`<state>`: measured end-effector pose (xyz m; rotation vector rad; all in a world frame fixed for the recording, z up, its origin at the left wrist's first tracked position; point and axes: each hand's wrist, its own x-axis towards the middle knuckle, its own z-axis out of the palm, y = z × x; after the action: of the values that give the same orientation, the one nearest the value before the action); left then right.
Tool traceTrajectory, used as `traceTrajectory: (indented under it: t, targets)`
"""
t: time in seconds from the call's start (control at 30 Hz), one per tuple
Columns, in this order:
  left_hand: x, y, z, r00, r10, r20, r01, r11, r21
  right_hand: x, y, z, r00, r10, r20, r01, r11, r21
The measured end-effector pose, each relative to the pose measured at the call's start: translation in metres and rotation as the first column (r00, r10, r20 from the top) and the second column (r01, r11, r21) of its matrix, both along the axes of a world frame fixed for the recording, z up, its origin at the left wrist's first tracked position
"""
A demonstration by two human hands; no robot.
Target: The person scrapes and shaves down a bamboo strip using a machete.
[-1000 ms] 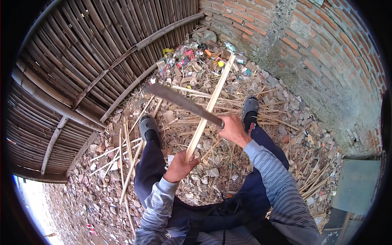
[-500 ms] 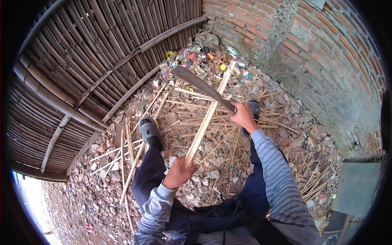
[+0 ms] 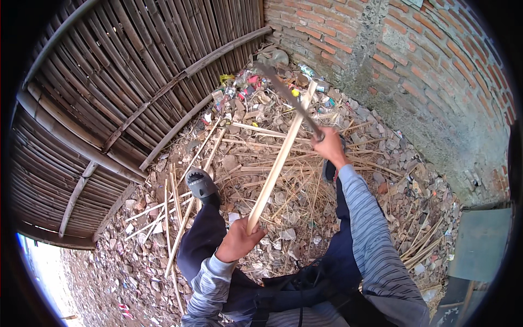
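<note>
My left hand [image 3: 239, 240] is closed round the near end of a long pale bamboo strip [image 3: 278, 167], which slants up and away to the right. In my right hand [image 3: 330, 147] is the handle end of a machete [image 3: 290, 98]. Its dark blade, slightly smeared by motion, points to the far left and crosses over the strip's upper part. Whether the blade touches the strip I cannot tell. Below the strip, thin bamboo shavings and split strips [image 3: 305, 180] lie scattered between my feet.
A bamboo slat wall [image 3: 141, 71] rises on the left, a brick wall [image 3: 425, 82] on the right. Litter [image 3: 250, 84] gathers in the far corner. My grey shoe [image 3: 200, 183] stands on stony ground beside loose strips [image 3: 175, 201]. A greenish panel [image 3: 479, 245] is at the right.
The machete has swung up and rightward, its tip now farther away. My right hand has shifted slightly right and up. My left hand keeps its hold on the strip.
</note>
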<state>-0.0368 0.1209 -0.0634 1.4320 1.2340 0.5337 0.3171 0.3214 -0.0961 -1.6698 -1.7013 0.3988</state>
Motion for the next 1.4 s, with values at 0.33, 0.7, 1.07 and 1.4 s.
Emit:
traceTrajectory:
  t: [0.33,0.7,1.07,1.4]
  targets:
    - [0.004,0.001,0.005,0.999,0.019,0.038,-0.017,0.998,-0.055,0.024,-0.002,-0.003,1.0,-0.027,-0.014,0.026,0.996,-0.082]
    - [0.011,0.006,0.013,0.998,0.034,0.061,-0.035,0.999,0.009,-0.043,-0.061,0.002,0.879,0.431,0.203,-0.442,0.897,0.011]
    - [0.002,-0.001,0.004,0.975,0.046,0.215,-0.033,0.997,-0.065,-0.021,-0.025,0.023,0.99,0.139,0.015,-0.14,0.99,0.016]
    - [0.002,-0.001,0.001,0.968,0.014,0.25,0.028,0.986,-0.164,0.031,0.013,0.014,0.996,0.013,-0.087,-0.004,0.995,0.099]
